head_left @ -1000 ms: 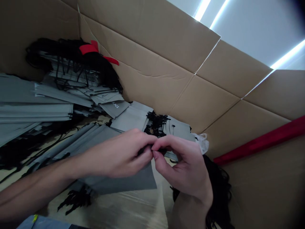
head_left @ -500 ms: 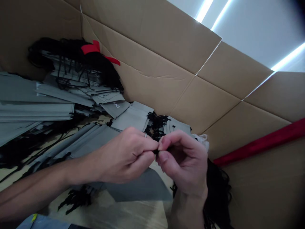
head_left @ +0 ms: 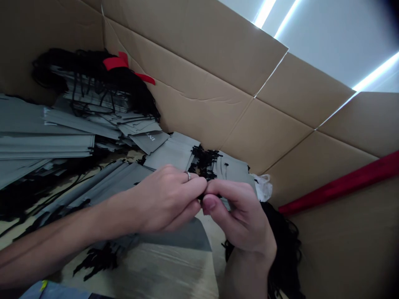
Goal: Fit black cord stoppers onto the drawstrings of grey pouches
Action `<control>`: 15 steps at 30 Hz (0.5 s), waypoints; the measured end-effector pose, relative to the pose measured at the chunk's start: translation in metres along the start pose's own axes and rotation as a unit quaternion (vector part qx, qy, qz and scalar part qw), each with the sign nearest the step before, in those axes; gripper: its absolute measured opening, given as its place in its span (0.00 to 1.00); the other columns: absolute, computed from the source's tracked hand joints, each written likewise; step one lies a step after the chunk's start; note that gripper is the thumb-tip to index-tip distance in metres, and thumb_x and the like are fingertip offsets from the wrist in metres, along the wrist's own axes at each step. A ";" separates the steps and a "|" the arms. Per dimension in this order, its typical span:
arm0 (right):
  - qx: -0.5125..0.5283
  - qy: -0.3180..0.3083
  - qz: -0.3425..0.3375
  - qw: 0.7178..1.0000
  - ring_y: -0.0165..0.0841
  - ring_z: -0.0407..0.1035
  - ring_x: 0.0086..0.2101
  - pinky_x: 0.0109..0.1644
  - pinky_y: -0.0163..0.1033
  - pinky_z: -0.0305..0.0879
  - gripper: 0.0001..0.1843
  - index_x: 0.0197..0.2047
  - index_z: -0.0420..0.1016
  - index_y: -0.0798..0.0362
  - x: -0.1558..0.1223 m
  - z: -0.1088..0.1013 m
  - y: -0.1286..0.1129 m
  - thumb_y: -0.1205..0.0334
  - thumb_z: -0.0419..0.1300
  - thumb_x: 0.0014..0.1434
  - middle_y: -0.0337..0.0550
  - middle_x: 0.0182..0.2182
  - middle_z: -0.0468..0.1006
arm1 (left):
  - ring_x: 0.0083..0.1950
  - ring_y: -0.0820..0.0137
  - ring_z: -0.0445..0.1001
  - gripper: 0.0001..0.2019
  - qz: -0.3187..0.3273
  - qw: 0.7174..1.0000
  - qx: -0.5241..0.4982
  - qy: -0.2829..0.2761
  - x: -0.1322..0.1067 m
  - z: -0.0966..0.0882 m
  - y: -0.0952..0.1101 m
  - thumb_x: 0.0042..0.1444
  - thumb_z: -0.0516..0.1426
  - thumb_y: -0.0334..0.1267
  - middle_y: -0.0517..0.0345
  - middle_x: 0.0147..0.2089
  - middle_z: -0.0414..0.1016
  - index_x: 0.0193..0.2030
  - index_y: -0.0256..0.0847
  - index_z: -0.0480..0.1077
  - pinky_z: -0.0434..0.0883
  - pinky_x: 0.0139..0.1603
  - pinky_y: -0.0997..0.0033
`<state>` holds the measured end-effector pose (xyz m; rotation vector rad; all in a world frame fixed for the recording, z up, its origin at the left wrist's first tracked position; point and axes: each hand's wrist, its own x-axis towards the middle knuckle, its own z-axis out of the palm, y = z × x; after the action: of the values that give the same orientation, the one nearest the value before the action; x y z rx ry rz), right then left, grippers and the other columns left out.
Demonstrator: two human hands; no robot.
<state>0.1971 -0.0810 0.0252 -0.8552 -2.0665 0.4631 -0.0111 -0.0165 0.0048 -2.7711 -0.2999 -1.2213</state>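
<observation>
Grey pouch (head_left: 187, 237) sits beneath both hands, above the cardboard box (head_left: 199, 62) floor. Left hand (head_left: 165, 199) and right hand (head_left: 246, 220) meet fingertip to fingertip, each pinched narrowly on the black cord (head_left: 203, 194). Stacked pouches (head_left: 46, 141) lie behind.

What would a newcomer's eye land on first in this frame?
Centre frame, the left hand and right hand meet fingertip to fingertip, both in a pinching grip on a thin black cord above a flat grey fabric pouch. Behind them to the left lie stacks of grey pouches, one bundle topped by a red ribbon, all inside a big brown cardboard box.
</observation>
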 end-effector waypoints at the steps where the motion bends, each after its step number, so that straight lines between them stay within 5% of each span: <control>1: -0.001 0.010 0.008 1.000 0.25 0.61 0.26 0.30 0.32 0.59 0.11 0.33 0.73 0.50 0.000 0.001 -0.001 0.66 0.65 0.70 0.31 0.26 0.69 | 0.25 0.70 0.63 0.14 0.004 1.000 -0.022 0.013 0.001 0.000 0.000 0.73 0.45 0.30 0.64 0.26 0.67 0.34 0.45 0.60 0.62 0.29 0.63; 6: 0.016 0.045 0.027 0.998 0.24 0.57 0.23 0.26 0.33 0.54 0.12 0.28 0.67 0.50 0.001 0.011 -0.005 0.70 0.62 0.62 0.30 0.22 0.63 | 0.25 0.72 0.60 0.14 -0.008 0.983 -0.175 0.052 0.003 0.002 0.004 0.67 0.47 0.28 0.65 0.24 0.61 0.30 0.46 0.54 0.60 0.28 0.66; 15: 0.123 0.055 0.040 0.990 0.29 0.62 0.24 0.27 0.37 0.59 0.13 0.30 0.69 0.48 0.003 0.026 -0.007 0.61 0.61 0.68 0.34 0.23 0.69 | 0.22 0.72 0.59 0.16 -0.089 0.930 -0.348 0.083 -0.001 -0.001 0.013 0.68 0.46 0.27 0.62 0.21 0.62 0.27 0.44 0.54 0.59 0.26 0.64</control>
<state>0.1717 -0.0841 0.0157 -0.7990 -1.8341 0.6851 -0.0097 -0.0295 0.0045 -3.2221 -0.1132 -1.9090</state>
